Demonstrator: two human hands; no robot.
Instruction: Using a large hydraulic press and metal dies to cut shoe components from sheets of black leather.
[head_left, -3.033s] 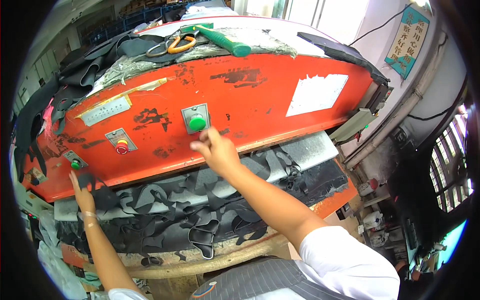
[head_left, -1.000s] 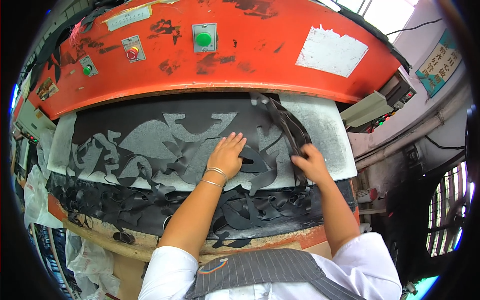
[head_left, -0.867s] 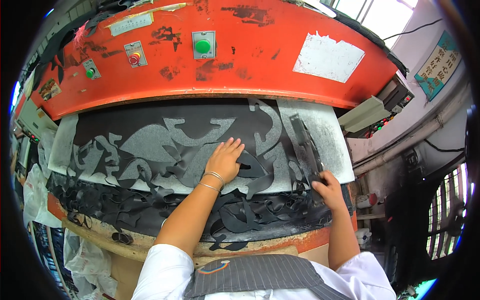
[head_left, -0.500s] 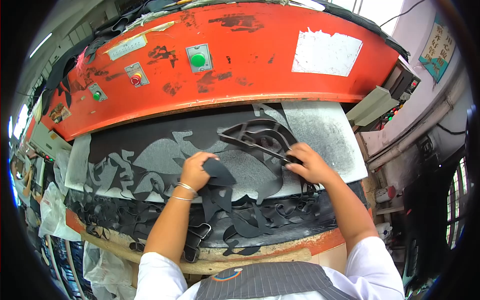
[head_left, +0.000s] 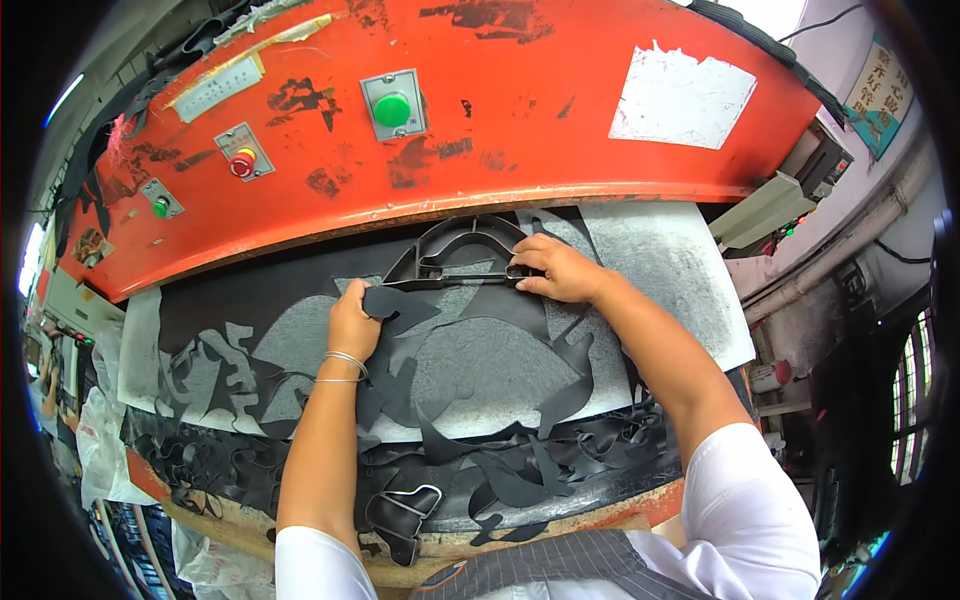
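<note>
Well, nearest to me in the head view is a grey striped apron (head_left: 575, 562), directly this side of the black frame (head_left: 465, 277) that I take all my bearings from. Next, nearer than the frame and a little to its left, a small silver-edged die (head_left: 403, 522) lies at the edge of the counter (head_left: 662, 503). Beyond that, dark scraps (head_left: 515, 478) are strewn in a band on the near side of the frame.

The left hand (head_left: 352, 320) is just beside the frame's left end, its grip pinched on a black cut piece (head_left: 405, 308) that hangs just below the frame; I cannot tell whether those fingertips also touch the metal. The right hand (head_left: 560, 272) has its grip clamped on the frame's right end. Between the two hands, the arched frame lies over a dark sheet (head_left: 215, 300) full of cut-outs, and I cannot tell whether it sits flat. To the frame's right the pale board (head_left: 665, 265) shows bare.

Farther off, behind the frame, I see the red machine front (head_left: 540, 140): a big green button (head_left: 392, 110) up and left of the frame, a red knob (head_left: 242, 163) farther left, a torn white sheet (head_left: 683, 95) up and right.
</note>
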